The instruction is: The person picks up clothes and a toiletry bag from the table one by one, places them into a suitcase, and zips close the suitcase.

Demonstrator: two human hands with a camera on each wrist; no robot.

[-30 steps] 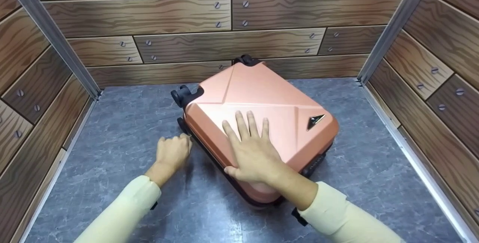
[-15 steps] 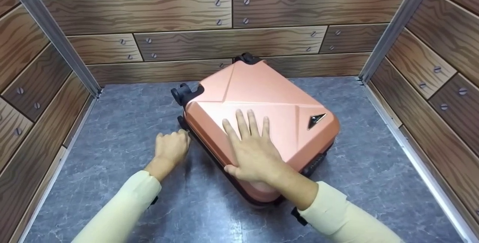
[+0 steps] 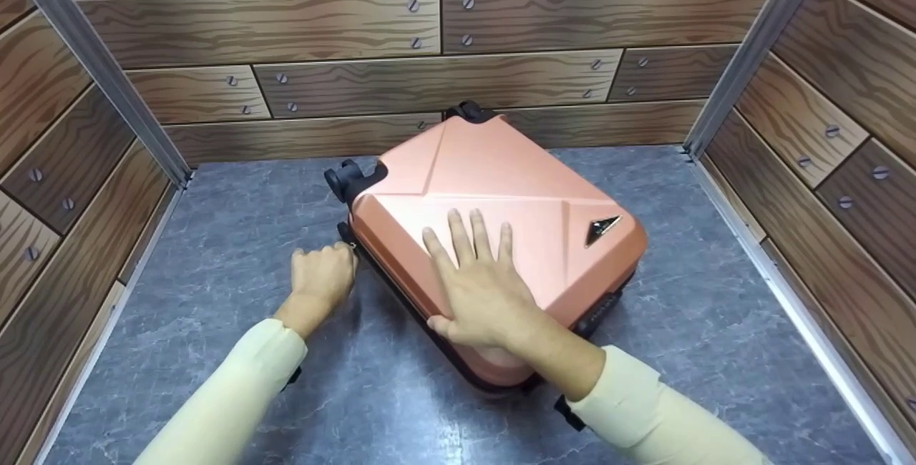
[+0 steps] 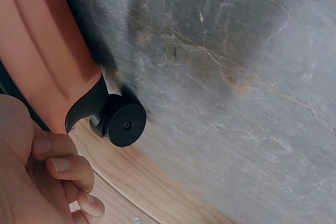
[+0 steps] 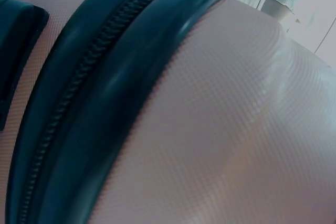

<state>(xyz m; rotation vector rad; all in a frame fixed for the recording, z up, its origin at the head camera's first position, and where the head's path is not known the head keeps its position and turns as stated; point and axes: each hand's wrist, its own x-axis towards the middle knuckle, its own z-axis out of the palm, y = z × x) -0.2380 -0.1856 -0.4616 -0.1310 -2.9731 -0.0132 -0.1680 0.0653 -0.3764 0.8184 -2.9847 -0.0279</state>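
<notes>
A rose-gold hard-shell suitcase (image 3: 501,164) lies flat on the floor, turned at an angle, with its black wheels (image 3: 351,180) toward the back left. My right hand (image 3: 486,300) rests flat on the lid near the front corner, fingers spread. At the left side seam, my left hand (image 3: 323,277) has curled fingers and pinches what looks like the zipper pull (image 3: 352,245), mostly hidden by the fingers. The left wrist view has those curled fingers beside a wheel (image 4: 126,124). Close up in the right wrist view runs the black zipper (image 5: 79,74), its teeth meshed there.
Grey marbled floor (image 3: 236,236) surrounds the suitcase. Wood-patterned walls (image 3: 343,28) stand behind and on both sides, with metal strips at the corners. A black combination lock (image 3: 597,311) sits on the suitcase's front right side.
My left hand has slid a little back and left along the suitcase's side seam, toward the wheels. The right hand stays pressed on the lid, and the suitcase has hardly moved.
</notes>
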